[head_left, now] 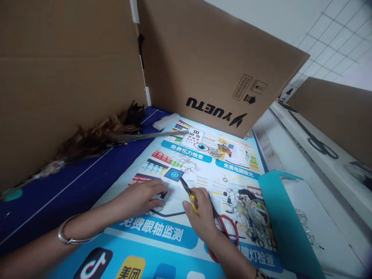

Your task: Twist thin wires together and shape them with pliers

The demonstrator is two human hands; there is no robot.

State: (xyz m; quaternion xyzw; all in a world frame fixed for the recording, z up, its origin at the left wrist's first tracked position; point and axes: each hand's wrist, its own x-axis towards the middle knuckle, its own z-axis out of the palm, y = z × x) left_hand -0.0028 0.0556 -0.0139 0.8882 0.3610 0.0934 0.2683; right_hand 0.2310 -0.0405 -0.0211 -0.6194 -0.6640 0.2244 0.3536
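Of what could go wrong, the feathers [99, 133] at the far left could be crushed or scattered if the left forearm swings outward. The left hand [147, 195] hovers low over the printed poster [116, 243], its thumb and forefinger curled close around a small dark piece [163, 195]; whether they truly pinch it cannot be told, and a loose hold could let it drop. Loose wire [189, 166] lies beyond, where a passing finger could snag it. The right hand [200, 213] is closed round the yellow handles of the pliers [186, 187], whose tips point toward the left hand's side; a slip could nip or poke those fingers. Red-handled scissors [236, 229] lie beside and partly under the right forearm, so drawing that arm back could drag them. Farther right, the tangled wire loops [247, 221] could catch a sleeve or pull along together.

Of what is hard to make out, the left hand's own fingers screen much of the dark piece, leaving its kind unclear. The pliers' jaws look nearly together, with nothing plainly between them. The right forearm hides part of the scissors and is cut off at the bottom edge.
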